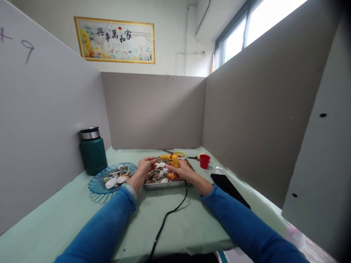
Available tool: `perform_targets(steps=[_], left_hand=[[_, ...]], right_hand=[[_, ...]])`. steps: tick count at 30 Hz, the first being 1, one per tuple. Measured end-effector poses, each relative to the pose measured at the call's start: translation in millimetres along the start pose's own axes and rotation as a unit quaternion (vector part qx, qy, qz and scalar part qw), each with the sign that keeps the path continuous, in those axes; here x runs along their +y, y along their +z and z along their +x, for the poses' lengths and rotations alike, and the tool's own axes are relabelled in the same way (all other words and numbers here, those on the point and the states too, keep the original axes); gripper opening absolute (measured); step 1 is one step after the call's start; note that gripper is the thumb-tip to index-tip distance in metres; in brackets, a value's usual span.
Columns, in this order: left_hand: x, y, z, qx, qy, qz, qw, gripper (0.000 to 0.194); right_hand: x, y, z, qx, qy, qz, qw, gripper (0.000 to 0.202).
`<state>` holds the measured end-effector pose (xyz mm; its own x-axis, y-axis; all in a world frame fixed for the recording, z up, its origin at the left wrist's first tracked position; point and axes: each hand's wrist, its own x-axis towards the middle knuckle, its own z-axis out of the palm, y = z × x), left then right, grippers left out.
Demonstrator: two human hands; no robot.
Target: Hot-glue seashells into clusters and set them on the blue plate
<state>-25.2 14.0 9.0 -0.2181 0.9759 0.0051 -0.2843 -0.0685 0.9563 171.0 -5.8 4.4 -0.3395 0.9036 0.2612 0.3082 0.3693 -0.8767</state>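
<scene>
Gripping gun [172, 159] in right hand [184, 170], above tray [164, 186] of shells and stones; fingers closed round handle. Pointing nozzle toward left hand [144, 168]; probably gripped by handle to keep skin off the tip and trigger within reach. Holding left fingertips close together just beside nozzle; cannot tell whether clamped on some small piece. Bringing 2 hands together over tray, likely for steady aim and to catch drips.

Running cord [167, 215] from gun over tray's near rim to near edge of cloth [68, 210]; presumably leaves slack between 2 forearms, free of tangles.

Keeping plate [94, 184], loaded with shells and small bits, left of tray, near left hand: judged handy for picking. Standing bottle [94, 155] upright behind plate, beside left panel [49, 109], likely against knocks. Laying scissors [179, 153] behind tray, and setting cup [204, 162] upright beyond its right side; both within reach. Lying flat to right: black slab [230, 190], apart from tray.
</scene>
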Motion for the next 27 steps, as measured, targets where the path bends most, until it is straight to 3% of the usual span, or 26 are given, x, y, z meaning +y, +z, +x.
perform_targets(steps=[8,20,27], left_hand=[[-1.0,-0.5,1.6,0.001,-0.003,-0.003,1.0,0.013],[-0.6,-0.4,1.6,0.006,-0.004,0.01,1.0,0.011],[-1.6,-0.7,1.5,0.0,-0.001,0.01,1.0,0.012]], right_hand=[[6.3,0.5,2.5,-0.017,-0.001,0.001,1.0,0.033],[4.7,0.0,1.9,0.006,-0.002,-0.02,1.0,0.03],[3.4,-0.2,1.9,-0.024,-0.01,-0.004,1.0,0.031]])
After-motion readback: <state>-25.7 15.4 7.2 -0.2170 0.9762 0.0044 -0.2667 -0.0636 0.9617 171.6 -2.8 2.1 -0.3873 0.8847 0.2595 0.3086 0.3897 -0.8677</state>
